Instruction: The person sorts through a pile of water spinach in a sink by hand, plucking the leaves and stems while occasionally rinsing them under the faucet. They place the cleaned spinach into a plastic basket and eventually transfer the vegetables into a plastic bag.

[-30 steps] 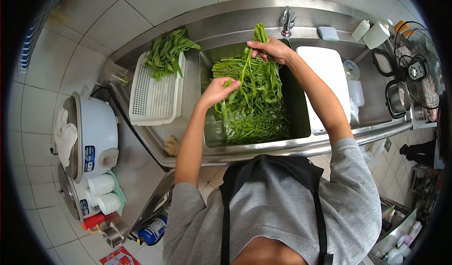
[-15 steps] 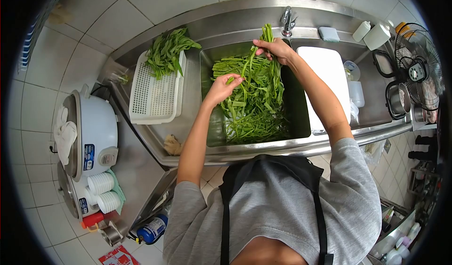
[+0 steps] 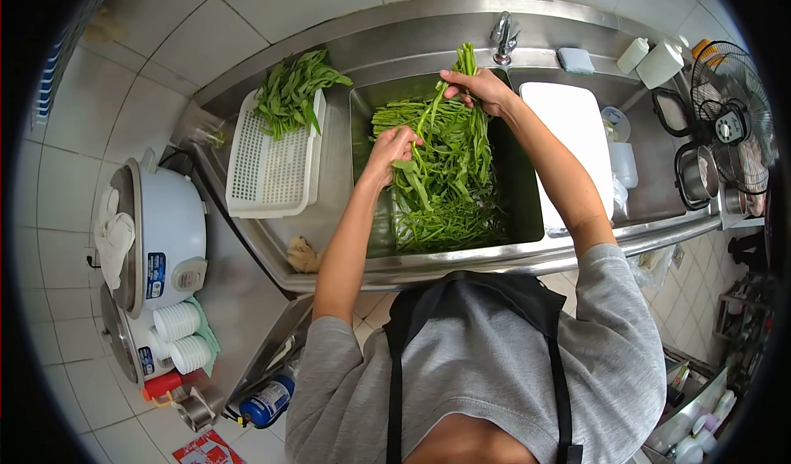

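Observation:
Water spinach [image 3: 445, 217] with long green stems and narrow leaves fills much of the metal sink basin [image 3: 521, 200]. My right hand [image 3: 479, 89] is closed around a bunch of water spinach [image 3: 474, 138] near the top of its stems, leaves hanging down. At the left of that bunch, my left hand [image 3: 394, 151] is closed on a stem that runs up toward my right hand. Its fingertips are partly hidden by the fist. Below both hands, loose stems and leaves lie in the basin.
A white perforated basket [image 3: 268, 175] holding a leafy bunch [image 3: 297, 89] stands left of the basin. A faucet [image 3: 503, 39] rises behind it. On the right are a white board [image 3: 568, 134] and a fan [image 3: 729, 122]. A rice cooker [image 3: 169, 233] stands far left.
My left hand has turned and closed more fully around the stem, shifting slightly. The stem between my hands is now stretched straighter. My right hand stays almost in place with the bunch.

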A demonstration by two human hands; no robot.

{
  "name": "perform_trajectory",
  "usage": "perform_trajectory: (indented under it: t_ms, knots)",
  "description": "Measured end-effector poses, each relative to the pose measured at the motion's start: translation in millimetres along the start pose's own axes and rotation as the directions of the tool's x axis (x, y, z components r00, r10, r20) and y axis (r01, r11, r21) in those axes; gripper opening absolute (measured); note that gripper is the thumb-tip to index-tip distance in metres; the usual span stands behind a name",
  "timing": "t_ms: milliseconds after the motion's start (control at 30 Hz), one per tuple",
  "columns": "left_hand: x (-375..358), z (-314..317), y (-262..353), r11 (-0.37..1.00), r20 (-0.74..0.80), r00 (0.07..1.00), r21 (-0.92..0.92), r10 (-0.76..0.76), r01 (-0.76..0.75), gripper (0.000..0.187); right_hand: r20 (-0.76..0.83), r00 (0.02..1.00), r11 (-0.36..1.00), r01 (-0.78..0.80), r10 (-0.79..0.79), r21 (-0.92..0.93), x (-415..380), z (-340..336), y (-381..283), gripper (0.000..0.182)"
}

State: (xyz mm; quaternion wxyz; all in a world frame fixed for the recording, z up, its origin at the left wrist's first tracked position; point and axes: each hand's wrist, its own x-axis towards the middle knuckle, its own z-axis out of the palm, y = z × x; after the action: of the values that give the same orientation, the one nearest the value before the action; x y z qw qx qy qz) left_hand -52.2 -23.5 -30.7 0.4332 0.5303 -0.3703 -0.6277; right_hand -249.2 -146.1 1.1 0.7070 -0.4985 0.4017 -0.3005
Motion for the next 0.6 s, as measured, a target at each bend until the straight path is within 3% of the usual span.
perform_trajectory:
  t_ms: [167, 300, 333, 433, 467, 533, 600]
  knots:
    - [4.9, -2.6, -7.3, 0.993, -0.2, 0.973, 0.014, -0.113, 0.118, 0.02, -0.024, 0.997, 0.994, 0.067, -0.069, -0.081, 0.4, 5.4, 1.8, 0.029]
    - [25.5, -23.5, -44.5, 0.966, -0.322, 0.943, -0.259, -0.077, -0.01, 0.024, -0.108, 0.984, 0.983, 0.123, -0.138, -0.135, -2.1, 7.4, -0.8, 0.029]
    - [30.9, -41.8, -55.8, 0.969, -0.319, 0.937, -0.239, -0.139, 0.062, 0.023, -0.116, 0.982, 0.984, 0.134, -0.147, -0.118, -5.6, 7.0, -6.8, 0.029]
    - [17.2, -61.1, -61.9, 0.958, -0.359, 0.933, -0.269, -0.002, -0.102, 0.021, -0.094, 0.985, 0.983, 0.134, -0.146, -0.125, -9.2, -5.3, -12.7, 0.029]
    - [14.7, -64.1, -61.1, 0.961, -0.429, 0.902, -0.231, 0.043, -0.156, 0.021, -0.091, 0.987, 0.984, 0.119, -0.132, -0.134, -9.7, -8.9, -12.6, 0.029]
    - [-1.5, -56.7, -38.3, 0.987, -0.43, 0.901, -0.118, 0.046, -0.106, 0.023, -0.071, 0.992, 0.985, 0.093, -0.104, -0.145, -12.3, -12.5, -13.4, 0.03]
    - [-5.5, -56.0, -27.6, 0.993, -0.394, 0.914, -0.032, 0.093, -0.115, 0.028, -0.076, 0.991, 0.959, 0.083, -0.107, -0.27, -9.4, -13.4, -7.7, 0.031]
